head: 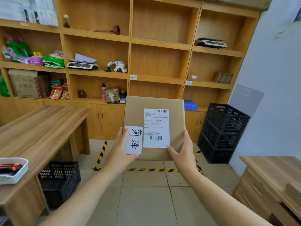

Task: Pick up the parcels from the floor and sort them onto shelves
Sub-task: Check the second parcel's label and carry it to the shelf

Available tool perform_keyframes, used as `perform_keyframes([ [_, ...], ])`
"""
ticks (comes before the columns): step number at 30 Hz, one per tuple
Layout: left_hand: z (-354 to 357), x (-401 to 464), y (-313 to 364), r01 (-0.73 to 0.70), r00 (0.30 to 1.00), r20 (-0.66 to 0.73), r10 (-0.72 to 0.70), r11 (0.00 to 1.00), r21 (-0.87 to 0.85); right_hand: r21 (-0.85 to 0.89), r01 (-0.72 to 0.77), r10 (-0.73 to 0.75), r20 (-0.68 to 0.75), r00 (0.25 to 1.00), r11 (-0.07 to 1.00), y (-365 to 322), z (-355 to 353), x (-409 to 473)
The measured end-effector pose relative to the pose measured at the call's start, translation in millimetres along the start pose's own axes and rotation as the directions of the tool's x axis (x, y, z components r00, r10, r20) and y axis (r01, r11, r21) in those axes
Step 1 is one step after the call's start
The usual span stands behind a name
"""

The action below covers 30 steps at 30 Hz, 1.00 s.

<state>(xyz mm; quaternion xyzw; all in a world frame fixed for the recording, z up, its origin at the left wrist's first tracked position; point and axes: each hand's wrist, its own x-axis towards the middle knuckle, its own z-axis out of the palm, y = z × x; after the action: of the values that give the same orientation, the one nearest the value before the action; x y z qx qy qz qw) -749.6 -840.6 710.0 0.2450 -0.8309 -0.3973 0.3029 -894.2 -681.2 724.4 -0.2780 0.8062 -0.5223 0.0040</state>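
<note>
— What's on the left?

— I see a wooden table [40,121] with a white tray [13,170] on its near edge and a black crate [60,181] beneath it.

— And the hands?

— My left hand [121,152] is wrapped round the lower left corner of the box [154,128], thumb on its handwritten label [133,140]. My right hand [184,152] clasps the lower right corner. The box is held up in front of the shelves [156,62].

— Further right?

— Stacked black crates [223,132] against the wall.
</note>
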Motion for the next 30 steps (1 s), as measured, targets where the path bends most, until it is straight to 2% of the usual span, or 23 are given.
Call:
perform_keyframes([
  [11,34,206,-32,-0.014,0.999,-0.032,0.016,0.998,0.063,0.011,0.057,-0.057,0.009,0.998,0.998,25,61,209],
  [19,38,332,-77,-0.012,0.999,-0.040,0.018,0.990,0.140,0.005,0.085,-0.085,0.043,0.995,0.996,35,119,329],
  [26,29,446,-137,-0.055,0.998,0.012,0.054,0.997,0.059,-0.030,0.087,-0.088,-0.015,0.996,0.996,35,193,428],
  [30,11,519,-168,-0.057,0.998,0.029,0.057,0.998,-0.009,0.005,0.066,-0.065,-0.034,0.997,0.998,24,243,485],
])
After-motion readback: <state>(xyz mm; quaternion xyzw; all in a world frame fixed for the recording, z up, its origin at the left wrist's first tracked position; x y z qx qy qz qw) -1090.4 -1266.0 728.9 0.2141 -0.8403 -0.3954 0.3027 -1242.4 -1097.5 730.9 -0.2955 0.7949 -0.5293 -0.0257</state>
